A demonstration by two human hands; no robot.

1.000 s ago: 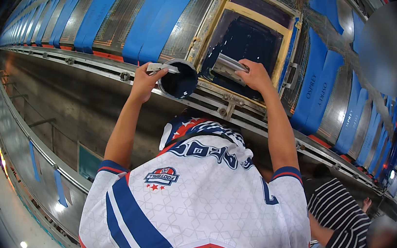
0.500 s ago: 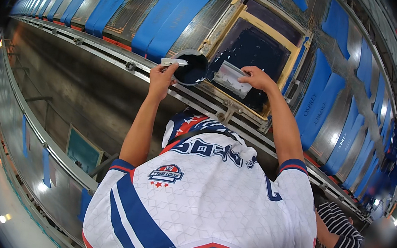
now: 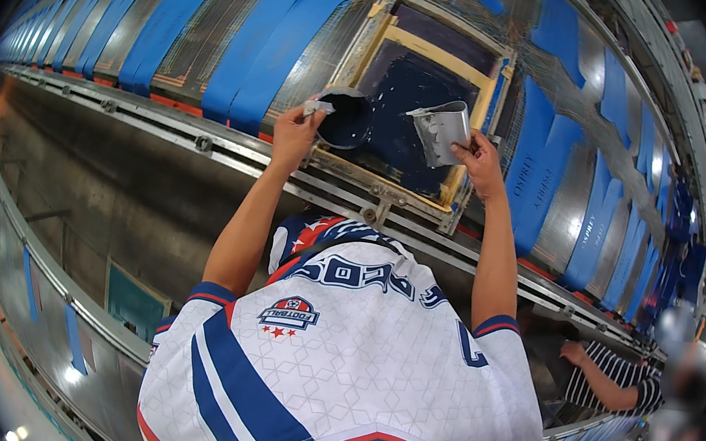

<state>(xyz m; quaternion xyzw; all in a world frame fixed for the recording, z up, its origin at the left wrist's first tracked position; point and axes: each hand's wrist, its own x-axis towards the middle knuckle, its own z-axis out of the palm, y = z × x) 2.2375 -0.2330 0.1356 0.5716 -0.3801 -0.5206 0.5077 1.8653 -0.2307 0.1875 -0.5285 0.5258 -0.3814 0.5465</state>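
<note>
My left hand (image 3: 296,134) is closed on a pale, flat handle (image 3: 318,108) at the rim of a round container (image 3: 344,131) of dark ink, which is over the left part of a screen frame (image 3: 396,29). Dark ink (image 3: 413,79) covers much of the screen inside the frame's yellow taped border. My right hand (image 3: 481,165) grips a wide metal blade tool (image 3: 455,128), held tilted up above the inked screen, with pale light and smears on its face. Whether the container rests on the frame or is lifted, I cannot tell.
A long metal printing table (image 3: 184,62) carries rows of blue cut pieces (image 3: 243,42), some printed, either side of the frame. A metal rail (image 3: 205,144) runs along its near edge. Behind me at left is another table (image 3: 55,309). A person in striped sleeves (image 3: 613,381) is at lower right.
My right hand has moved rightward, turning the metal tool from lying low over the screen to tilted upright. My left hand and the ink container have shifted up and rightward, further over the frame.
</note>
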